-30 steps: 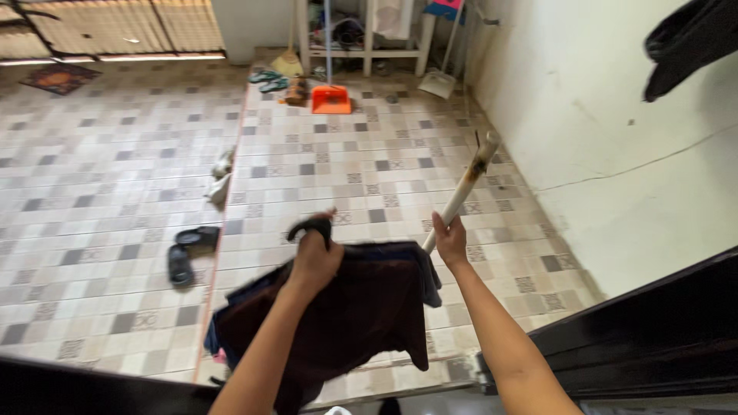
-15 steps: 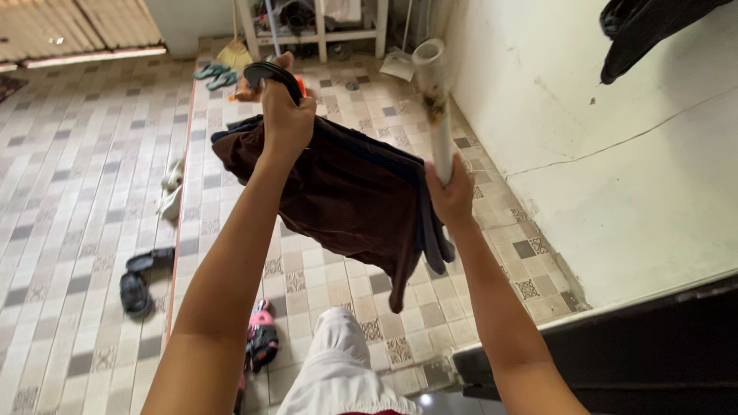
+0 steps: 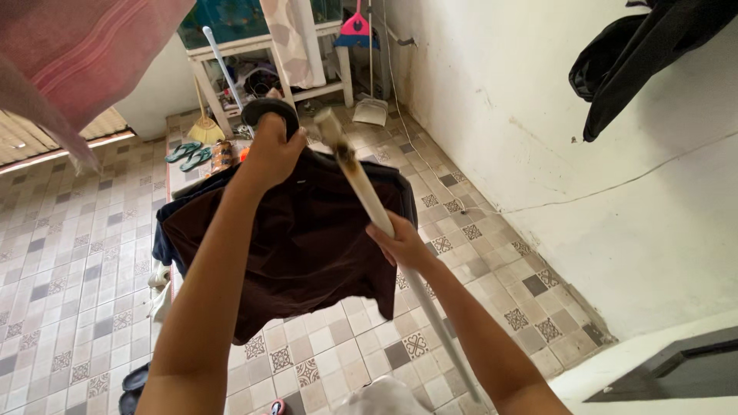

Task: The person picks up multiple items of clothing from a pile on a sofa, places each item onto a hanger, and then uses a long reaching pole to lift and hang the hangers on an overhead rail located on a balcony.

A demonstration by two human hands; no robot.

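The left hand [image 3: 270, 150] is raised at the end of an outstretched arm, its grip closed around the black curved hook of a hanger [image 3: 265, 107] that carries a dark brown short-sleeved cloth shirt [image 3: 296, 238]. The shirt hangs spread below the hand, with a dark blue garment [image 3: 165, 230] showing behind it at its left edge (how many garments share the hanger cannot be told). Just right of the shirt, the right hand [image 3: 401, 246] has its grip wrapped about the shaft of a long white plastic pole with a stained, brownish upper end [image 3: 361, 184]; the pole's tip rises beside the hanger hook, close to it, though whether the two touch cannot be told.

As judged from these positions, the step in hand is bringing hook and pole tip together while the shirt is held aloft. The next move calls for a steady pole and a level hanger, so that the hook seats on the tip without the shirt sliding off.

Far right of the shirt, black clothing [image 3: 638, 54] hangs high against the white plastered wall [image 3: 538, 115]. Beneath the shirt lies the patterned tile floor [image 3: 69, 292].
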